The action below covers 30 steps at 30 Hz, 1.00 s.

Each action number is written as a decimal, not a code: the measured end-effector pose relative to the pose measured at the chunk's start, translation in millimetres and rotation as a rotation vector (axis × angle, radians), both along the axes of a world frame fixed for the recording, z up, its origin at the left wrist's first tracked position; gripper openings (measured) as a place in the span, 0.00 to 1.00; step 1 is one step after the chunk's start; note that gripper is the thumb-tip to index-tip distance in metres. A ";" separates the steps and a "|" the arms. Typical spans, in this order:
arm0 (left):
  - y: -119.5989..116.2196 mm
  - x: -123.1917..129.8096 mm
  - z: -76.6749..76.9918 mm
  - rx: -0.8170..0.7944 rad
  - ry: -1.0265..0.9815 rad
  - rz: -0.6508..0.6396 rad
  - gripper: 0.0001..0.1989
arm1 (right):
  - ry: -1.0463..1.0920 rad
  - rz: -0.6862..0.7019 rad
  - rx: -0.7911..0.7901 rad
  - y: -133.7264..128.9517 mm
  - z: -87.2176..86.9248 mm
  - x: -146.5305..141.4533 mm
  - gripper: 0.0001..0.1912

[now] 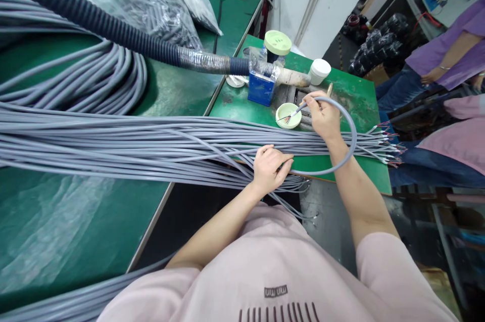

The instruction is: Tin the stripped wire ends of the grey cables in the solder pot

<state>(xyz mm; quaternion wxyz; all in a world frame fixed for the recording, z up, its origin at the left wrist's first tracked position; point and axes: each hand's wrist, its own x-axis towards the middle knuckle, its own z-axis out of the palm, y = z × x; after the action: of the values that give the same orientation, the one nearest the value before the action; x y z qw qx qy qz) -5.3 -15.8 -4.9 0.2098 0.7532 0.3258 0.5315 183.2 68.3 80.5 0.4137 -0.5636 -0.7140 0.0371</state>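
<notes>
My right hand [322, 115] is closed around a grey cable [354, 130] just behind its stripped end. The thin bared wires [288, 118] at that end point down into a small pale-green bowl [281, 123]. From there the cable bends in a wide loop to the right and back towards my left hand [271, 166]. My left hand lies over the near side of a long bundle of grey cables [182, 142], its fingers curled about the cable, though the grip is partly hidden. Stripped ends with coloured wires [390, 147] fan out at the bundle's right end.
A black corrugated hose [151, 46] with a pale nozzle [293, 78] ends above the bowl. Near it stand a blue box [261, 88], a green-lidded container [278, 43] and a white cup [320, 70]. Coiled cables [121, 77] lie left. Other people [450, 59] are on the right.
</notes>
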 end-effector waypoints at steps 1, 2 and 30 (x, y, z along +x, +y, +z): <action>0.0 0.0 0.2 0.001 0.002 0.000 0.05 | -0.005 -0.002 -0.002 0.7 -0.9 0.0 0.14; 0.1 0.0 0.3 0.003 0.005 -0.001 0.05 | -0.009 -0.003 -0.004 1.2 -1.7 0.0 0.14; 0.3 0.1 -3.5 0.018 0.026 0.018 0.06 | 0.020 -0.328 0.119 31.8 -4.2 88.7 0.16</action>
<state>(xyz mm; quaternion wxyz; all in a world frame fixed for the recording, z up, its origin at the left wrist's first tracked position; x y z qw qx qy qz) -5.3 -15.5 -8.3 0.1940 0.7590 0.3306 0.5263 271.8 100.2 76.4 0.4539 -0.6468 -0.6092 -0.0679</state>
